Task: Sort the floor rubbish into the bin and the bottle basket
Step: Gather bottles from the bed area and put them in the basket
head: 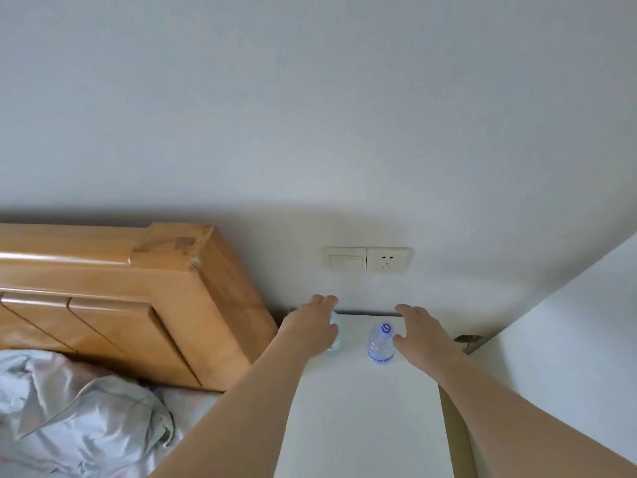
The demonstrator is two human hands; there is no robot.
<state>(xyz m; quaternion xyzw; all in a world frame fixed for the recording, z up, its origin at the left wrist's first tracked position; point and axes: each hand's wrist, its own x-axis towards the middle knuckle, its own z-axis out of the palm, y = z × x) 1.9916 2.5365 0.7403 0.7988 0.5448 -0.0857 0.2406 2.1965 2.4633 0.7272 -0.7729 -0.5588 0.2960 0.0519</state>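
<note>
Bottle [381, 345] with a blue cap stands upright on the white bedside cabinet top [362, 408], toward its far edge near the wall. A second, paler object [335, 334], probably another clear bottle, sits to its left, mostly hidden behind the left hand; identity uncertain.

Step in hand, as judged: a reach with both hands to take one item each. To do it well, the right hand should close round the bottle's body below the shoulder rather than at the cap, since a light, likely empty bottle tips at a sideways nudge. The left hand should settle its grip before lifting, as its target is largely out of sight from this angle. Neither bin nor bottle basket is visible here, so the carry destination cannot be placed.

Pose: both forearms are bare and extended forward over the cabinet, roughly parallel. The right hand [418, 327] is spread wide, fingers straight and pointing at the wall, thumb just beside the bottle's neck; contact cannot be confirmed, and it holds nothing. The left hand [312, 327] lies palm-down over the pale object, fingers forward; whether they wrap it cannot be told.

Nearby: wooden headboard [138, 298] and crumpled bedding [76, 415] at left, wall switch and socket [368, 259] above the hands.
</note>
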